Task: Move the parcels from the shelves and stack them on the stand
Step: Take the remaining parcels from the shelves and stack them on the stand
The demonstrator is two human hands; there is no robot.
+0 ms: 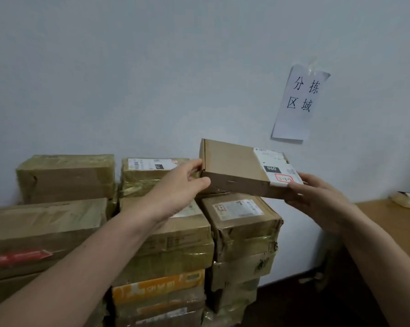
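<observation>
A flat brown cardboard parcel (234,167) with a white label marked 060 is held just above the right column of stacked parcels. My left hand (182,185) grips its left end, thumb under and fingers along the side. My right hand (317,199) holds its right front corner by the label. Below it sits a taped parcel with a white label (241,220). Stacked parcels fill the frame's left and centre: a tall box at the back left (64,178), a labelled box behind (149,171), a large box at the front left (43,234). The stand itself is hidden beneath them.
A pale wall stands right behind the stack, with a paper sign (298,102) taped to it. A wooden table top (392,223) lies at the right with a roll of tape (409,199) on it. An orange-printed box (159,289) sits low in the middle column.
</observation>
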